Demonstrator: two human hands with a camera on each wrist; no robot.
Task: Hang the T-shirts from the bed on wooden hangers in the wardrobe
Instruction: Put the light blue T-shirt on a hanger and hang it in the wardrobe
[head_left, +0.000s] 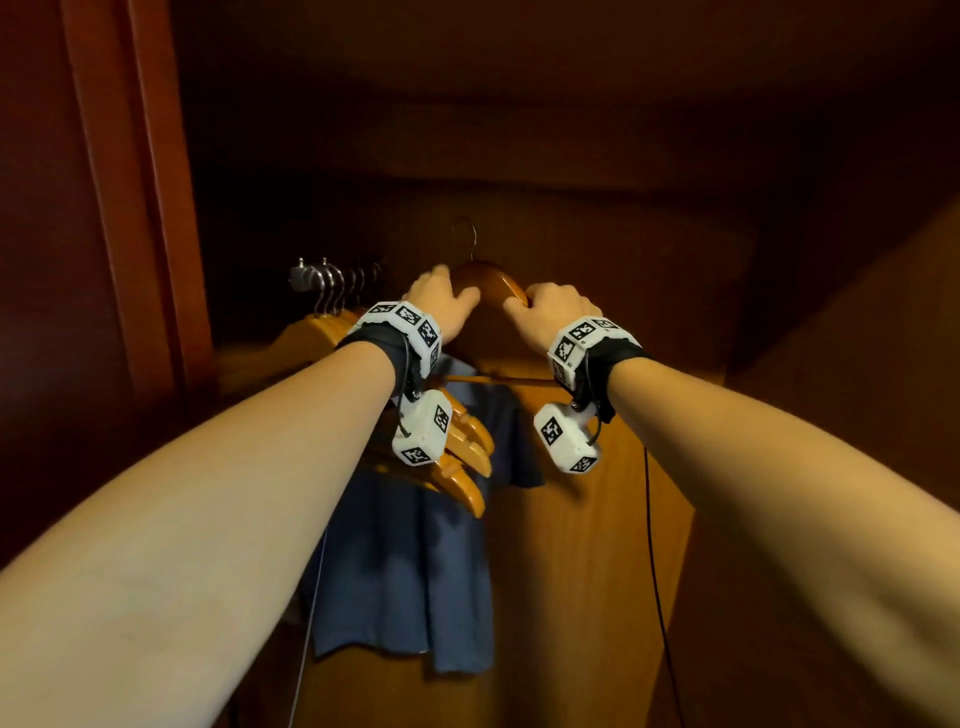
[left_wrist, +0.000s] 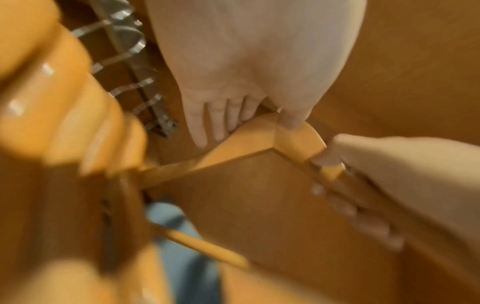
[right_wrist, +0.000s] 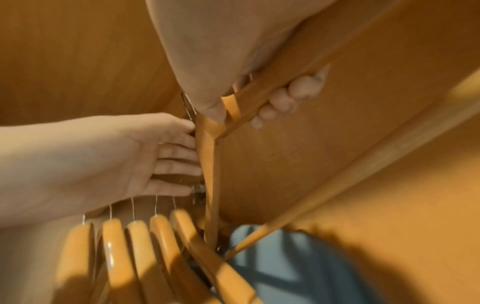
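A wooden hanger (head_left: 488, 283) with a metal hook (head_left: 465, 239) is held up inside the wardrobe, its hook free of the rail. My left hand (head_left: 441, 301) pinches its left shoulder near the top, thumb in front and straight fingers (left_wrist: 218, 123) behind. My right hand (head_left: 550, 306) grips its right arm with curled fingers (right_wrist: 285, 98). The hanger's wood (left_wrist: 285, 142) shows bare in both wrist views. A blue T-shirt (head_left: 415, 571) hangs below my wrists; what carries it is hidden.
Several empty wooden hangers (head_left: 462, 452) hang in a tight row on the short metal rail (head_left: 311, 275) at the left. The wardrobe's door frame (head_left: 130, 182) stands at the left, its wooden back wall (head_left: 597, 519) behind. A black cable (head_left: 654, 571) hangs from my right wrist.
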